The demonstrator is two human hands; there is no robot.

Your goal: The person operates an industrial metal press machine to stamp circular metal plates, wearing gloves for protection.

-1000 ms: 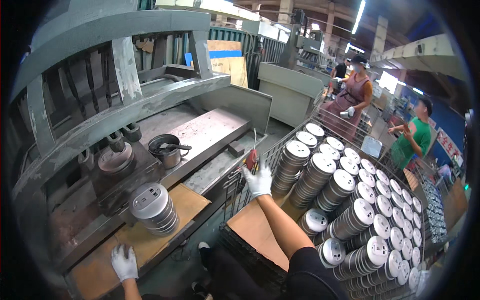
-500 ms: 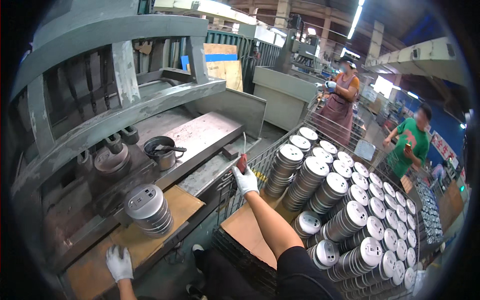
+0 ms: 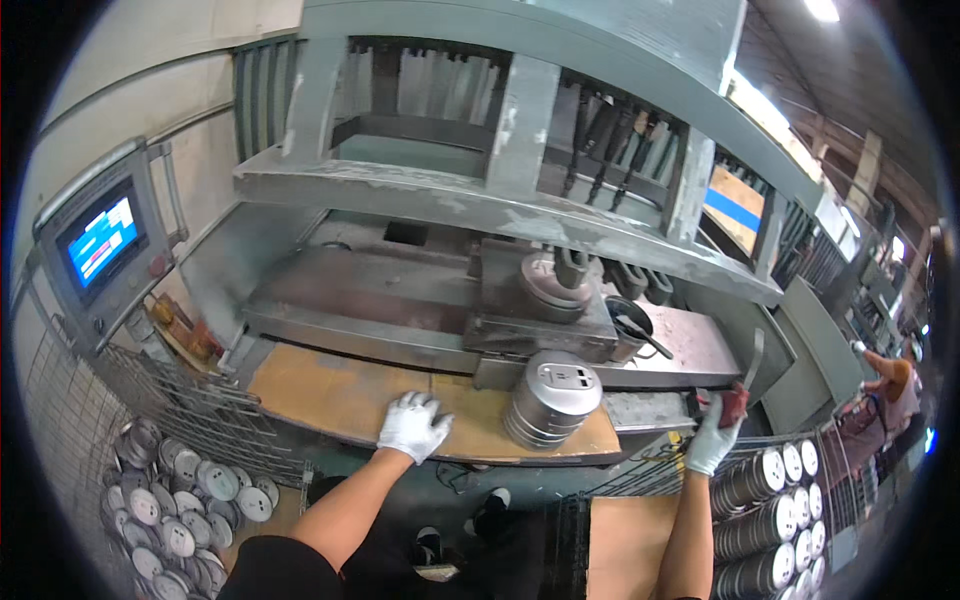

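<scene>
My white-gloved left hand (image 3: 414, 427) rests at the front edge of a wooden board (image 3: 320, 385), fingers apart, with nothing visible in it. To its right on that board stands a stack of round silver metal lids (image 3: 562, 388), the top one with small dark cutouts. My right hand (image 3: 713, 440), also gloved, is closed around the red handle of a tool with a long flat metal blade (image 3: 756, 360) pointing up. Behind the stack, another round metal lid (image 3: 553, 290) sits on a machine block. A metal pot (image 3: 630, 335) with a handle sticking out stands beside that block.
A grey machine frame (image 3: 400, 185) spans overhead. At left are a control screen (image 3: 102, 243) and a wire cage (image 3: 190, 390) with loose round metal pieces (image 3: 180, 510). Stacked lids (image 3: 765, 520) fill a right-hand cage. A person (image 3: 885, 385) stands at far right.
My view has swung left, bringing the control screen and loose metal pieces into sight. The tool is still in my right hand. My left hand still rests on the board, left of the stack.
</scene>
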